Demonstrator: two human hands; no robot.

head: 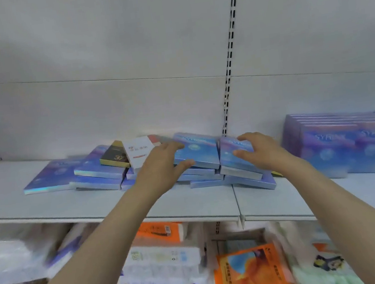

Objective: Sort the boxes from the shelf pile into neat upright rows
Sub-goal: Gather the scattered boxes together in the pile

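Observation:
A loose pile of flat blue-purple boxes [100, 174] lies on the white shelf [47, 208], with a black box [114, 157] and a white box [139, 151] on top. My left hand [161, 166] grips the left edge of the top blue box of the middle stack [198, 151], thumb at its front edge, fingers over the top. My right hand [258, 150] hovers with spread fingers over the top blue box of the neighbouring stack [232, 151]; whether it touches is unclear. A neat upright row of the same blue boxes [344, 145] stands at the right.
A slotted black upright [231, 64] runs down the white back panel behind the pile. Below the shelf lie orange packs [251, 274] and white tissue packs [163, 257]. Bare shelf shows in front of the pile and at the far left.

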